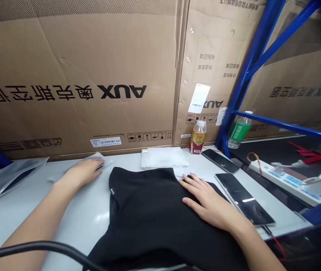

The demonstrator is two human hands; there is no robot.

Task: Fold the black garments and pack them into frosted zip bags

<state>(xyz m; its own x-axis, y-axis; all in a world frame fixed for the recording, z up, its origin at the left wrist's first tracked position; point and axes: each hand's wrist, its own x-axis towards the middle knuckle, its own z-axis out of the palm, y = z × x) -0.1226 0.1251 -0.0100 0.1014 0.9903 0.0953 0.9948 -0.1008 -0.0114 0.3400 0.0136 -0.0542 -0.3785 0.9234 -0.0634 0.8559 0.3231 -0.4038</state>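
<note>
A black garment [155,210] lies spread on the white table, with a small white tag on its left edge. My right hand [202,195] rests flat on the garment's upper right part, fingers spread. To the left of the cloth, my left hand [83,174] is closed on a crumpled clear plastic bag [104,160], which lies partly beneath it. The left fingertips are partly hidden. A stack of frosted plastic bags [163,157] sits just beyond the garment.
A frosted bag with something dark inside [10,178] lies far left. Two phones [245,197] and a drink bottle [198,137] stand or lie at right. Beyond the blue frame [241,82] are a power strip [287,180] and a green-labelled bottle [240,130]. Large cartons [72,56] wall the back. A black cable [44,245] crosses the foreground.
</note>
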